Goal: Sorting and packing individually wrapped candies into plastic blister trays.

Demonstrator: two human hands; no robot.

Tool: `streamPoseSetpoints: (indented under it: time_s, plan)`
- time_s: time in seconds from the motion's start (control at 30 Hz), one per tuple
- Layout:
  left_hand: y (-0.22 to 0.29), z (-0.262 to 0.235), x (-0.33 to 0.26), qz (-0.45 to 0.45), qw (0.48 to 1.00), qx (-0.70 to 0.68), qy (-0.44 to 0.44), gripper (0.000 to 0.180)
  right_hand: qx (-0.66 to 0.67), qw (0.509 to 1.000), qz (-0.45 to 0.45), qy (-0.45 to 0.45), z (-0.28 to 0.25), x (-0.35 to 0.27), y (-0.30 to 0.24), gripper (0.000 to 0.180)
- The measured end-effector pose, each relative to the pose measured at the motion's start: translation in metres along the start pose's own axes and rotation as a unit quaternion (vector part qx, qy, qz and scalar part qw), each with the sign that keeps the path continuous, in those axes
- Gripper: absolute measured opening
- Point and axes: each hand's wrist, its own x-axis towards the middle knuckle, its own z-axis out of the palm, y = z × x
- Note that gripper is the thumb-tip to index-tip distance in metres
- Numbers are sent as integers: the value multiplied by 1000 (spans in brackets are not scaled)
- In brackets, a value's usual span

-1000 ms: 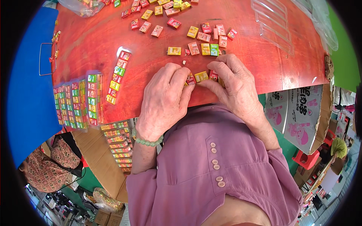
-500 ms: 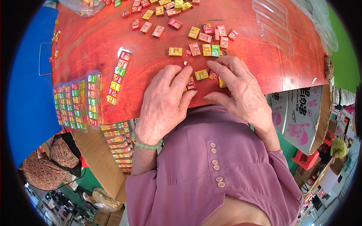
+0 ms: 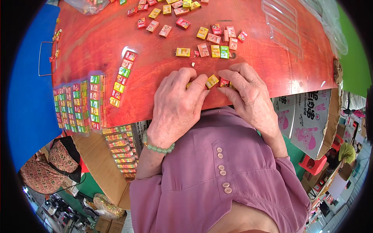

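Note:
My left hand (image 3: 176, 103), a green bead bracelet (image 3: 160, 149) at its wrist, is closed around small coloured boxes at the table's near edge. Bits of red and yellow show between its fingers. Its fingertips meet a yellow small box (image 3: 212, 81) lying tilted between my hands. My right hand (image 3: 250, 91) pinches a red small box (image 3: 224, 82) between thumb and fingers; a sliver of yellow beside it is mostly hidden. Just beyond my hands, yellow, pink and green small boxes (image 3: 224, 52) lie in a loose row. A white crumb (image 3: 193, 64) sits nearer.
Left of my hands lies a clear tray strip (image 3: 123, 79) filled with small boxes. Several filled strips (image 3: 79, 105) stand stacked at the left edge. Loose boxes scatter across the red table (image 3: 89, 42). An unfilled clear tray (image 3: 281, 25) lies far right. Open cartons (image 3: 99, 159) flank me below the table.
Both hands have closed in on the boxes. The left moved slightly right, tilting the yellow box between them; the right's thumb and fingers came together on the red box.

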Motion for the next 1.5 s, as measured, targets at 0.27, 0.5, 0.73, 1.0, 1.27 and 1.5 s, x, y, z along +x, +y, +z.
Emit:
streamPoseSetpoints:
  time_s: [0.27, 0.5, 0.73, 1.0, 1.27, 1.5]
  plan:
    - [0, -1, 1, 26, 999, -22, -27, 45, 19, 1000, 2, -21, -4, 2, -2, 40]
    - [2, -2, -2, 39, 997, -42, -47, 43, -9, 999, -35, -10, 1, 5, 0, 37]
    - [1, -3, -15, 8, 1000, -1, -17, 42, 16, 996, -62, -61, -1, 11, -8, 40]
    - [-3, -3, -20, -7, 1000, -12, 12, 38, 0, 995, -56, -78, -1, 37, -8, 45]
    - [-2, -5, -20, -14, 999, -21, 22, 38, -118, 983, -118, -75, 9, 38, -1, 61]
    - [-3, -5, -20, -15, 999, -25, 19, 37, -127, 989, -67, -23, 16, 46, -8, 55]
